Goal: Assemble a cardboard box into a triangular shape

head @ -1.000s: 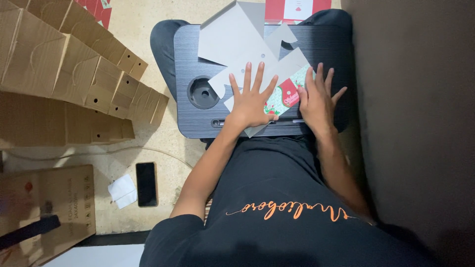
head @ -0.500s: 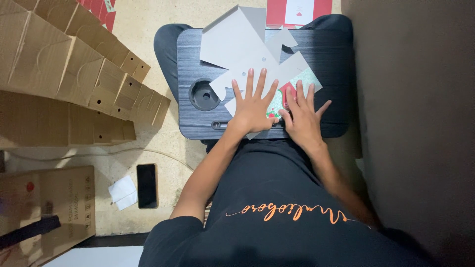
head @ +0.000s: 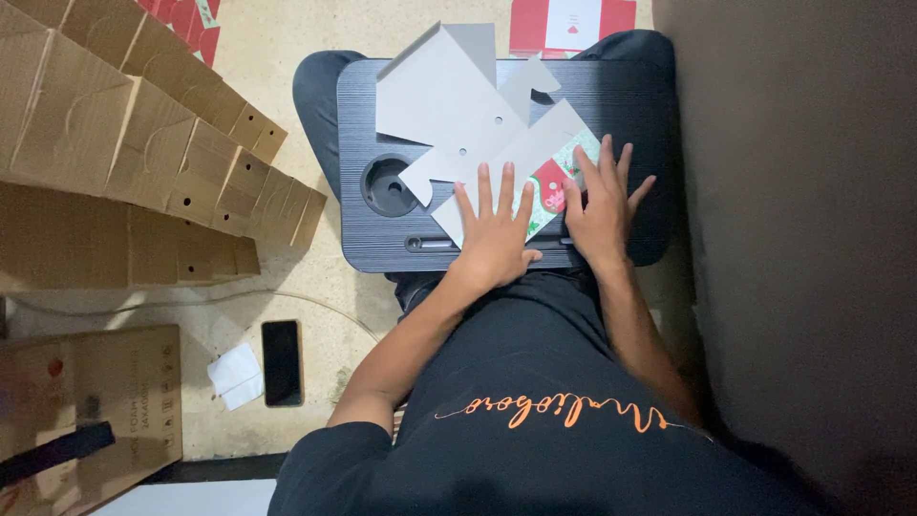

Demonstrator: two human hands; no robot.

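Observation:
A flat grey cardboard box blank [head: 458, 105] with several flaps lies on a dark lap tray [head: 630, 105]. Its printed red and green side shows at a folded part [head: 552, 180] near my hands. My left hand [head: 495, 234] presses flat on the blank's near edge, fingers spread. My right hand [head: 602, 205] lies flat beside it on the folded printed flap, fingers apart. Neither hand grips anything.
The tray has a round cup recess [head: 390, 185] at its left. Stacks of brown folded cardboard [head: 143, 162] cover the floor at the left. A dark phone [head: 282, 361] and a white paper scrap [head: 236, 375] lie on the floor. Red printed blanks [head: 570, 21] sit beyond the tray. A dark wall [head: 802, 239] stands at the right.
My right hand has slid left toward my left hand, over the printed flap. The printed side shows less than before, and the blank has shifted slightly.

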